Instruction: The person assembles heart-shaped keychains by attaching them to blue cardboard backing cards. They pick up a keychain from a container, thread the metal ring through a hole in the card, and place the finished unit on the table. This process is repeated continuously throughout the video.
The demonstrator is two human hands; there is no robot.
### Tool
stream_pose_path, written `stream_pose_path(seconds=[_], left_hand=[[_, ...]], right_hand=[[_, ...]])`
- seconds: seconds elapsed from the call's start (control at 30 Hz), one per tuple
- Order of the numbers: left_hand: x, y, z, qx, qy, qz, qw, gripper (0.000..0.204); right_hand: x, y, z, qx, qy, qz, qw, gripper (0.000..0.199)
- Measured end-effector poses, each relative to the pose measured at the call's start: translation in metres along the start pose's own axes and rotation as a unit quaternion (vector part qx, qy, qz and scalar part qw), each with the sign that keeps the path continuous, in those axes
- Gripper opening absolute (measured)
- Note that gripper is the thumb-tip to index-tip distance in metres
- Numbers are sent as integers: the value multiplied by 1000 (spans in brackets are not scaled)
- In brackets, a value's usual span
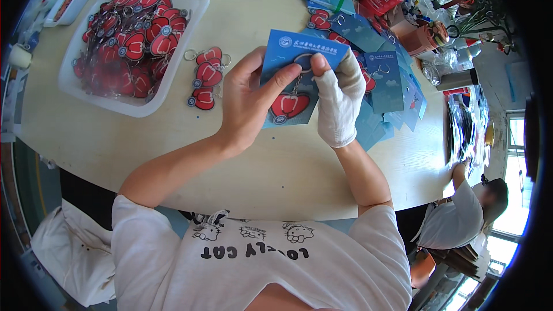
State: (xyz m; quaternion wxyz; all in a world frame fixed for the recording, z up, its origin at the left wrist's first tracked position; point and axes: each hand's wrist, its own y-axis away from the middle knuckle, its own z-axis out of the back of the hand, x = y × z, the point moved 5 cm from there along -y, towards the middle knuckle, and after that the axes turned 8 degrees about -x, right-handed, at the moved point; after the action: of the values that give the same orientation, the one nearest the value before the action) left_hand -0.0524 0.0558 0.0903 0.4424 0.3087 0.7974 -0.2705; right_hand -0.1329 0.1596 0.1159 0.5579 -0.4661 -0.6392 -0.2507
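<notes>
Holding blue card (307, 88) — white lettering (318, 45), emblem (285, 41)

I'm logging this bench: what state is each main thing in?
Held card: raised above the table
Held keychain: lying against the held card
Left hand: bare, gripping the held card
Right hand: partly gloved, gripping it too
White bin: heaped with red keychains
Loose keychains: lying on the table
Other cards: overlapping in a loose pile

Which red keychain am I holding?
The rounded red keychain against the blue rectangular card, between your bare left hand and white-gloved right hand; others lie in the white plastic tub or on the pale table.
</notes>
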Motion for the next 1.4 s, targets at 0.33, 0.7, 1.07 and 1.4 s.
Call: stream_pose_path(seconds=[0.33,0.7,1.07,1.4], left_hand=[[-12,-16,0,62,-82,-5,995,15],[-5,4,1,-34,60,62,996,22],[28,12,-6,62,8,94,994,48],[-4,45,65,181,-452,-156,860,27]], right_hand=[[13,-4,8,-2,102,12,995,22],[-4,3,-3,36,142,-22,989,39],[-9,-6,43,32,220,-98,970,48],[61,-81,156,-187,707,324,600,54]])
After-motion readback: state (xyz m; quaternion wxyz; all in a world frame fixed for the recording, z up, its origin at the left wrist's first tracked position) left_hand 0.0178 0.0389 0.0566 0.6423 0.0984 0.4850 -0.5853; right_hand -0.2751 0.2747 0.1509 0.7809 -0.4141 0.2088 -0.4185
